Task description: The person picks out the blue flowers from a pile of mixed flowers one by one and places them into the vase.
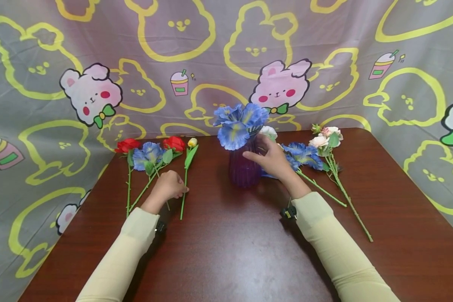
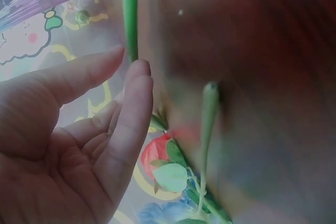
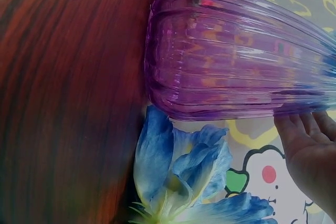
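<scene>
My left hand (image 1: 167, 186) is low over the table, its thumb and index finger pinching the green stem of a yellow tulip (image 1: 192, 142). In the left wrist view that stem (image 2: 130, 14) runs between the two fingertips. A ribbed purple vase (image 1: 243, 167) stands upright in the middle, with blue irises (image 1: 235, 123) spreading from its mouth. My right hand (image 1: 273, 157) holds the vase at its right side, the thumb across the front. The fingers (image 3: 302, 127) touch the vase wall in the right wrist view.
Red roses (image 1: 127, 145) and a blue iris (image 1: 148, 155) lie at the left. Right of the vase lie another blue iris (image 1: 303, 155), a white flower (image 1: 269, 132) and a pale pink spray (image 1: 326, 138) with a long stem. A patterned curtain (image 1: 207, 42) hangs behind the table (image 1: 230, 251).
</scene>
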A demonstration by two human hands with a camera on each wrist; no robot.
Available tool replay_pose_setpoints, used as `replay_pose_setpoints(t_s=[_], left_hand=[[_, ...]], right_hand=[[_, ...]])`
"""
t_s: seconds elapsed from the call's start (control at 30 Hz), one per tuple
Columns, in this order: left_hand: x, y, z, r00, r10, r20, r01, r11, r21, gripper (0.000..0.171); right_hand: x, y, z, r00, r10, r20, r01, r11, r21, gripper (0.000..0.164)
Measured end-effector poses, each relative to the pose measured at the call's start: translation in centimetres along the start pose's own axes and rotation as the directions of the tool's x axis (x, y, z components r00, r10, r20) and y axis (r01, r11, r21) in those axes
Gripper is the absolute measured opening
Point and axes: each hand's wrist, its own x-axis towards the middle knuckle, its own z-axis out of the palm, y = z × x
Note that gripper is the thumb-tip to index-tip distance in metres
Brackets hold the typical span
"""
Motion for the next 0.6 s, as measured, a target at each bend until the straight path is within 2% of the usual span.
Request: replay_pose_setpoints(t_s=[0.17, 0.4, 0.6], left_hand=[[-0.2, -0.2, -0.9, 1.0, 0.009, -0.009, -0.01, 1.0, -0.01, 0.021], [-0.3, -1.3, -2.4, 1.0, 0.003, -0.014, -0.003, 1.0, 0.007, 0.025], [-0.7, -2.4, -3.3, 0.998, -0.055, -0.018, 0.056, 0.998, 0.022, 0.032]], right_hand=[[0.0, 0.0, 0.0, 1.0, -0.002, 0.002, 0.002, 1.0, -0.009, 0.065], [-0.1, 0.0, -0.1, 1.0, 0.0, 0.006, 0.0, 1.0, -0.021, 0.065], [0.4, 1.1, -0.1, 1.0, 0.0, 0.011, 0.0, 1.0, 0.002, 0.067]])
